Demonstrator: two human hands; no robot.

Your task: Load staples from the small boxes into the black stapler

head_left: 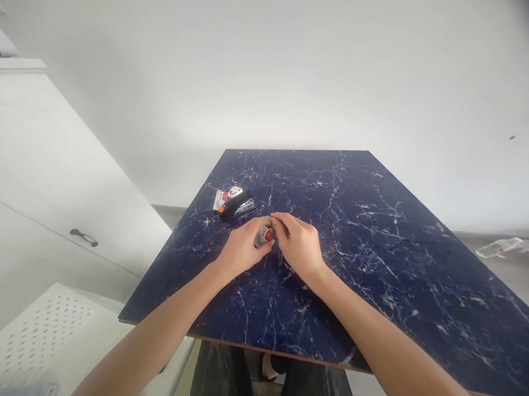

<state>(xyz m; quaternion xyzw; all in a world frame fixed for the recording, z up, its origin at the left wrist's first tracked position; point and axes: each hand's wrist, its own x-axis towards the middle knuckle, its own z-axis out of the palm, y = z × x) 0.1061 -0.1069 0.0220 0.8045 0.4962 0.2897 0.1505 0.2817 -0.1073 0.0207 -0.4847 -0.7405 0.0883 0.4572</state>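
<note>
A small grey-and-white staple box (263, 237) with a red label sits in my left hand (243, 244), its fingers and thumb closed around it. My right hand (298, 242) meets it at the box's upper right end, fingertips pinched together. What lies between those right fingertips is too small to make out. Just beyond my left hand, a black stapler (237, 205) with an orange end rests on the table. Behind it, partly covered, are a white-and-red packet (220, 199) and another small white box (235, 191).
The dark blue marble-patterned table (356, 226) reaches back to a white wall. A white cabinet (48, 169) with a dark handle stands on the left. Below it is a white perforated panel (40, 328). Clear plastic bottles (501, 246) lie beyond the table's right edge.
</note>
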